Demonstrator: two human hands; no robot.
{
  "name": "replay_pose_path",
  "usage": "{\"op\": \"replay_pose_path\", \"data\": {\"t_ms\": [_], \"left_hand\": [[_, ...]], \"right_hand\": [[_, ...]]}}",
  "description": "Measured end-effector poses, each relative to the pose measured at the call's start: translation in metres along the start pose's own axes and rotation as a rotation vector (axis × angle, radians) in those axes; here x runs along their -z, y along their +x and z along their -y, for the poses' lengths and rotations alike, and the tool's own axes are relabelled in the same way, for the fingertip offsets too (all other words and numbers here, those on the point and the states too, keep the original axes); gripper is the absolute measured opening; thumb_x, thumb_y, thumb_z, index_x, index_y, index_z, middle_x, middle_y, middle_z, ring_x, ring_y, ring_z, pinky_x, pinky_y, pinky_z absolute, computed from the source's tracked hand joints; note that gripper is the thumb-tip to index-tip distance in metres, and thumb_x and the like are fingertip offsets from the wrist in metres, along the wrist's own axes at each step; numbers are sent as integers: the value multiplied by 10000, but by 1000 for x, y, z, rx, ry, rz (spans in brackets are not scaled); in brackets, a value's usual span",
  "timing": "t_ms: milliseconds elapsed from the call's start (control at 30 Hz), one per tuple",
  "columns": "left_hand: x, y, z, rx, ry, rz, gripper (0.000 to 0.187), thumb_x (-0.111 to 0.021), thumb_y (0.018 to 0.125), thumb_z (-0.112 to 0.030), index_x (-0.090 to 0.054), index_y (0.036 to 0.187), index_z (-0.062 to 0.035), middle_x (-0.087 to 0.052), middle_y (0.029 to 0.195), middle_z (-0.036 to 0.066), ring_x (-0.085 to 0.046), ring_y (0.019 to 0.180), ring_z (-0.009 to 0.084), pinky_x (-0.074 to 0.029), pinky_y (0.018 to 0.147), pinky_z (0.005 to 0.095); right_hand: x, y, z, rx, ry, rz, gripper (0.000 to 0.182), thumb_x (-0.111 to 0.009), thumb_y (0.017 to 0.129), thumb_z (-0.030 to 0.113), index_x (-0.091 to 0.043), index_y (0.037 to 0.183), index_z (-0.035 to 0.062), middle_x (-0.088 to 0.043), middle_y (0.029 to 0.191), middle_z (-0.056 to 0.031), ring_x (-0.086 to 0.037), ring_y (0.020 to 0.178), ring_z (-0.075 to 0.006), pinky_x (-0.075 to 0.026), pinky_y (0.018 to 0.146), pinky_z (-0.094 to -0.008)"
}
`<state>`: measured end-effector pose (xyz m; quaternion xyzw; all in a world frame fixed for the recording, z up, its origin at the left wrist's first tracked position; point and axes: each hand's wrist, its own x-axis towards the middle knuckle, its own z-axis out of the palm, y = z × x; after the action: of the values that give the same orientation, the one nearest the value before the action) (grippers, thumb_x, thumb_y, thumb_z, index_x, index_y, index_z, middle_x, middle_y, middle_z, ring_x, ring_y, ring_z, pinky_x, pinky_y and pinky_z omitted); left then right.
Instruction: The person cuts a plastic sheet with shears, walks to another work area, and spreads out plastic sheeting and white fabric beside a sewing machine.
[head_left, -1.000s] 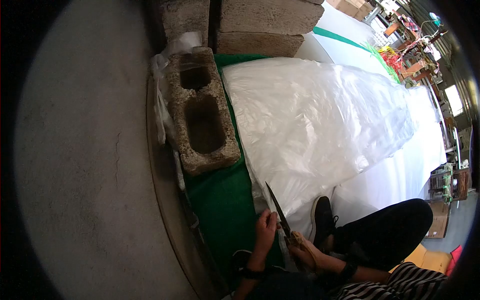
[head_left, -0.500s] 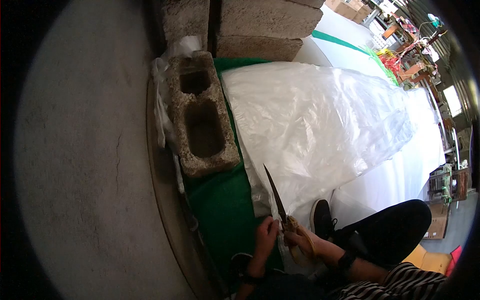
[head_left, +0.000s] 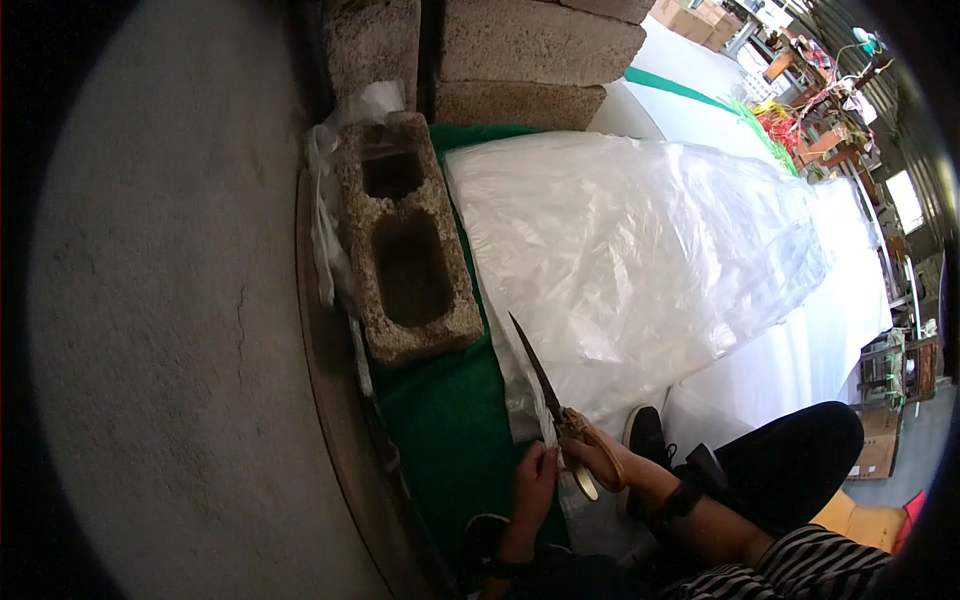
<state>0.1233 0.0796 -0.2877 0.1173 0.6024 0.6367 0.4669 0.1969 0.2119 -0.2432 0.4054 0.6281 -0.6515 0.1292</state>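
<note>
The plastic sheet [head_left: 620, 260] was spread from the centre toward three o'clock, one loose edge reaching between five and six. Its film was judged light, limp, slippery and easily torn — best gripped in a gathered fold. At that edge a fold was pinched by the closed fingertips of the left hand [head_left: 534, 480]. The scissors [head_left: 545, 385], presumably stiff and best taken by the loops, were held by the curled right hand [head_left: 593, 458], their tip aimed toward eleven. The hollow block [head_left: 398, 208] was set on green cloth [head_left: 440, 410] at ten.
</note>
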Motion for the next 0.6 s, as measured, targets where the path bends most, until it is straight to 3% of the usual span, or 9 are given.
{"op": "replay_pose_path", "data": {"t_ms": [67,133,267,367,433,467,533,600], "left_hand": [[-1,4,5,-14,-24,3,203,-489,956,-179,-490,791,-62,-418,671,-20,-404,625,71,-352,558,252],[-1,4,12,-51,-73,-56,229,-493,955,-191,-494,788,-34,-430,617,1,-406,581,67,-349,515,268],[2,-4,14,-4,10,-8,236,-481,963,-198,-488,783,-45,-420,620,-6,-398,575,68,-347,522,265],[1,-6,13,-12,-60,0,241,-481,963,-200,-489,775,-49,-421,622,-7,-403,577,66,-350,529,261],[1,-3,17,5,-153,1,243,-481,963,-195,-489,770,-48,-419,622,-6,-409,575,67,-358,538,256],[1,-2,13,3,-152,-1,243,-481,963,-195,-489,770,-48,-419,622,-6,-409,575,67,-358,538,256],[3,-3,2,-26,-197,-10,244,-480,964,-185,-478,763,-47,-426,630,-1,-421,582,70,-371,547,253],[3,-10,10,-9,-132,0,243,-478,966,-184,-475,764,-49,-425,637,-1,-424,588,72,-377,554,251]], "right_hand": [[-1,3,3,13,-48,-33,214,-474,930,239,-514,1018,49,-541,791,-34,-519,725,-129,-430,636,-277],[-3,4,6,-23,-8,35,392,-477,933,280,-381,1214,23,-534,901,-85,-528,808,-168,-450,719,-312],[6,21,21,39,-48,-13,362,-479,929,271,-409,1181,21,-530,909,-86,-520,834,-172,-442,741,-316],[10,34,16,-3,-98,69,333,-490,922,251,-430,1156,23,-528,929,-87,-511,868,-172,-437,767,-324],[1,38,13,90,-36,-52,280,-468,932,305,-538,1015,47,-554,823,-20,-522,750,-129,-435,626,-298],[-2,39,17,92,-36,-50,280,-468,932,305,-538,1015,47,-554,823,-20,-522,750,-129,-435,626,-298],[-4,39,28,78,-32,-39,330,-458,927,265,-438,1131,7,-522,922,-95,-511,857,-186,-430,782,-320],[7,47,38,105,-179,-1,331,-458,928,263,-440,1133,5,-524,927,-102,-511,864,-191,-428,792,-322]]}}
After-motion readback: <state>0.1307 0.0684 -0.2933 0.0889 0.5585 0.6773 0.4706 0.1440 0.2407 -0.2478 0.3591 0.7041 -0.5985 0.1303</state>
